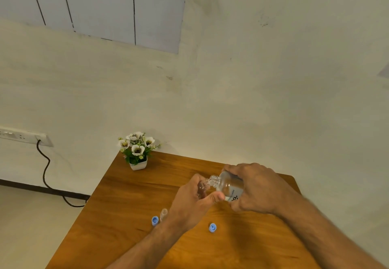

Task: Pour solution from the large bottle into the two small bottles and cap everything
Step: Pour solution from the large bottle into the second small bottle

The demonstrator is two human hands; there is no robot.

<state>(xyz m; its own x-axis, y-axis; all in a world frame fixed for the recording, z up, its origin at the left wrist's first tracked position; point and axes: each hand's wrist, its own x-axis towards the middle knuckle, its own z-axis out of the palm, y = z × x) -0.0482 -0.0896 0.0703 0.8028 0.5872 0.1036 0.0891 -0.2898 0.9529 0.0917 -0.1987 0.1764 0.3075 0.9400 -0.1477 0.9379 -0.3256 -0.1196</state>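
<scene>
Overhead, right hand (pixel 255 188) around tilted clear glass bottle (pixel 228 184), threaded neck seemingly over small vial (pixel 202 189) in left hand (pixel 194 201).

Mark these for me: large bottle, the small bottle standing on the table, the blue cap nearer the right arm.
large bottle (pixel 228 185), head view, on its clear body below the neck.
small bottle on the table (pixel 163 214), head view, on its upper part.
blue cap (pixel 212 227), head view, on its top face.

Two blue caps (pixel 155 220) on a brown woodgrain table (pixel 126 195).
</scene>
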